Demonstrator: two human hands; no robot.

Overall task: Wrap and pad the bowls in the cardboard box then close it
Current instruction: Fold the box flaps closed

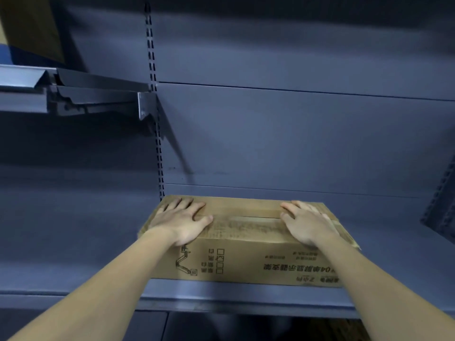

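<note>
Both hands are down on the cardboard box [246, 260], and the box sits on the blue-grey metal shelf [221, 295] with its flaps shut flat on top, so whatever is inside is hidden. The left hand [181, 221] lies palm-down on the left end of the lid, its fingers [183, 203] straight and fanned a little apart, tips reaching almost to the far edge, thumb angled in toward the middle; they clamp on nothing and simply lie flat on the cardboard. The right hand [309, 223] mirrors it on the right end, fingers [296, 206] straight and closer together, pointing away and slightly inward, also flat on the board and gripping nothing. Between the two sets of fingers runs the lid's centre seam [256, 217], with a band of brown tape [248, 211] along it. Below the fingers, on the side face turned toward the camera, black printed characters [295, 268] and a small line drawing [183, 263] read upside down. Just beyond the fingertips the shelf's back panel [307, 134] rises right behind the box's far edge. Up and to the left of the left fingers a slotted upright [157, 148] climbs the panel, carrying a bracket [146, 107] and a higher shelf [29, 80] that runs off to the left. Far out to the right of the right fingers a dark perforated metal piece [442, 212] stands at the edge, too blurred to make out
</note>
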